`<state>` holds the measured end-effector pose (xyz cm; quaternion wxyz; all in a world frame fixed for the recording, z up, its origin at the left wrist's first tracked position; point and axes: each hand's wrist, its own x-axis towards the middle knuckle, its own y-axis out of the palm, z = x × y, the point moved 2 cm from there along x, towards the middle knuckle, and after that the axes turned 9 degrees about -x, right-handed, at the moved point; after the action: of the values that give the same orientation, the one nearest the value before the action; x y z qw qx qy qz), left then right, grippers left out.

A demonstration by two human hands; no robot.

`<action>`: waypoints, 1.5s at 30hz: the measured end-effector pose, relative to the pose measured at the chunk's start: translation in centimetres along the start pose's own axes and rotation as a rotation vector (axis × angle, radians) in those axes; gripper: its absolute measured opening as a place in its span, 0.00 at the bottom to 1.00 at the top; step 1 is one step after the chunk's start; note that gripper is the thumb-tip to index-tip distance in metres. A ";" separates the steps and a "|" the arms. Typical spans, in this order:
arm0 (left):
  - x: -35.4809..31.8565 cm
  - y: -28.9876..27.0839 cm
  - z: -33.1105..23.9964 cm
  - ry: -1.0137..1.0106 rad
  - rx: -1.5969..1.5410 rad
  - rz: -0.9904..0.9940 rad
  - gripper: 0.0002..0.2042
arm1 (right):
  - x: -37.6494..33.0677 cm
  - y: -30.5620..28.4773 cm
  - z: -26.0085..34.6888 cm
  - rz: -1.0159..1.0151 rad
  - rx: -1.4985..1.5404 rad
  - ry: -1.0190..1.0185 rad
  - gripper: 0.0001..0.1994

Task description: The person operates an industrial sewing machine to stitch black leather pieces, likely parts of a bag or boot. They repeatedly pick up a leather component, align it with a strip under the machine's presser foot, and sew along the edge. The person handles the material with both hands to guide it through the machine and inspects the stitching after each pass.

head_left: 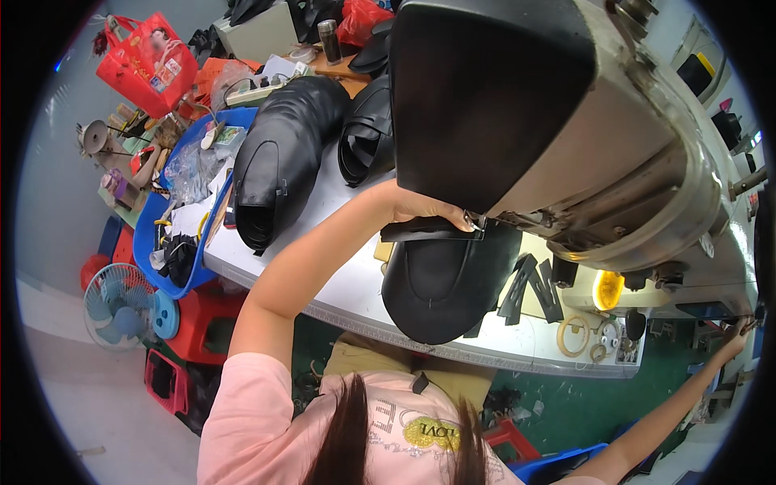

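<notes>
A sewing machine (517,105), with a black cover and a metal head, fills the upper right and hides part of my left hand. Under its needle area lies a black shoe upper piece (428,279) with a curved seam. My left hand (428,212) is closed on a narrow black strip (420,231) on top of that piece, its thumb near the presser foot (478,221). At the far right rim my right hand (734,339) reaches the machine's end, fingers closed against a dark part I cannot make out.
Stacked black shoe uppers (283,153) lie left on the white table (339,299). Loose black strips (529,287) and a yellow lamp (607,289) are right of the needle. A blue basket (145,234) holds odds and ends; a fan (121,307) stands below.
</notes>
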<state>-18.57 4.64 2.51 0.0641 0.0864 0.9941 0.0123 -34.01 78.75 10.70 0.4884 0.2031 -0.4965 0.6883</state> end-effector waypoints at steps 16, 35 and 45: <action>-2.2 1.2 5.9 0.017 -0.550 0.071 0.15 | -38.1 -5.9 27.5 0.734 0.888 -0.322 0.13; -10.3 1.3 8.5 0.431 -0.215 0.005 0.14 | -48.5 -10.7 39.1 1.690 1.291 -0.589 0.06; -11.7 0.3 8.3 0.532 -0.274 -0.115 0.14 | -46.7 -10.4 38.0 1.640 1.298 -0.395 0.06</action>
<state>-5.99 3.04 -4.25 -0.1871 0.0143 0.9683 0.1650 -12.14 23.56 -3.87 -0.4156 0.1364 -0.0898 0.8948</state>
